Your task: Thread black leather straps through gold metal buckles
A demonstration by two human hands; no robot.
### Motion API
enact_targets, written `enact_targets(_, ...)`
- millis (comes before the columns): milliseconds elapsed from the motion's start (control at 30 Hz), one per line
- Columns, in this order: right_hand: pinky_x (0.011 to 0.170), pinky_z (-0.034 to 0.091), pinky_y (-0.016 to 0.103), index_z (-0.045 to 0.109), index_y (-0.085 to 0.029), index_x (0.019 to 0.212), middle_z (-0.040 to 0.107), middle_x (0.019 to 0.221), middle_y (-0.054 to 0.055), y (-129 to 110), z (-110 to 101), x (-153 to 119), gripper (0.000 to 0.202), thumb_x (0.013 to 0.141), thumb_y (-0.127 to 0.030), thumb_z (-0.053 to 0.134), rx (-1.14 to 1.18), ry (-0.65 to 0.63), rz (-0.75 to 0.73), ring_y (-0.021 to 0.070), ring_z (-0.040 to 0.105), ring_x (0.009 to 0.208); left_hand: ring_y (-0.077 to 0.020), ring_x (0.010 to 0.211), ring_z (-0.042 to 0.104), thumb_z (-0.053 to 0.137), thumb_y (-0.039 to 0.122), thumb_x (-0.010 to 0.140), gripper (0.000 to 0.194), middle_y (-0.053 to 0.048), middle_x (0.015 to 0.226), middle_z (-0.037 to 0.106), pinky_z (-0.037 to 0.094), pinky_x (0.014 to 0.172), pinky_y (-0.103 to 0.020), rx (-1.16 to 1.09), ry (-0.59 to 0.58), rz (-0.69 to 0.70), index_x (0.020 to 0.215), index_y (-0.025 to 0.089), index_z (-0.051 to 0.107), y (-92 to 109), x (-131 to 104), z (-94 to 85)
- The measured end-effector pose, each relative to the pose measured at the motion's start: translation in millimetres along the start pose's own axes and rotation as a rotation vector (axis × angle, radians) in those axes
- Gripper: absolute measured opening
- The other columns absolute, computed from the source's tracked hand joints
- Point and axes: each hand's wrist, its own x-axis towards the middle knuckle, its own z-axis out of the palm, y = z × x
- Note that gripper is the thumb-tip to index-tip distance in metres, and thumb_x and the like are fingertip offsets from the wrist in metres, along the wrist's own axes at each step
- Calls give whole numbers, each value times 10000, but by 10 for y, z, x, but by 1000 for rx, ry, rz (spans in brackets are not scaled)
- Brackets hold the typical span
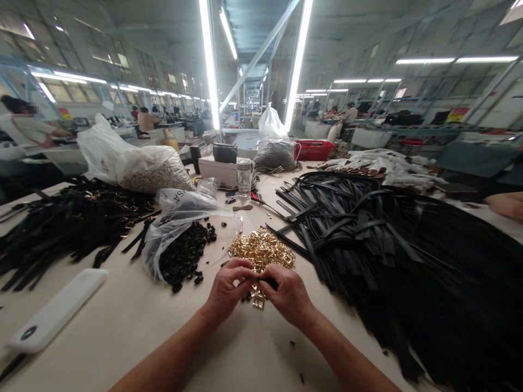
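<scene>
My left hand [229, 284] and my right hand [288, 291] meet at the middle of the table, fingers pinched together. Between them is a small black strip [268, 282], mostly covered by the fingers. Right behind the hands lies a heap of gold buckles [263, 247], and one loose gold buckle [257, 301] sits just below the fingertips. To the left, small black loops [182, 255] spill from a clear plastic bag [152, 239]. Long black straps [347, 218] are piled to the right.
Black straps with gold buckles [81, 218] cover the far left. A white device [59, 310] lies at front left. Farther back stand a filled plastic bag [151, 166], a glass bottle [244, 182] and a red basket [314, 149]. Another person's arm [506, 206] shows at right.
</scene>
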Motion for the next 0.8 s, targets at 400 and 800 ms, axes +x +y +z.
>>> enact_targets(400, 628, 402, 247, 629, -211, 780, 642, 723, 0, 123, -247, 44, 55, 820, -242, 607, 19, 77, 33, 151, 575, 663, -128, 500, 539, 488, 547, 857, 510, -51, 546, 592, 438, 515, -246, -300, -105, -262, 600, 132, 637, 11, -49, -65)
enact_targets(800, 709, 440, 260, 620, -226, 930, 640, 839, 6, 20, -63, -2, 116, 816, -217, 633, 39, 14, -78, 164, 600, 771, -90, 417, 511, 680, 493, 721, 387, -13, 535, 598, 400, 435, -202, -493, 17, -572, 647, 123, 597, -25, 0, 18)
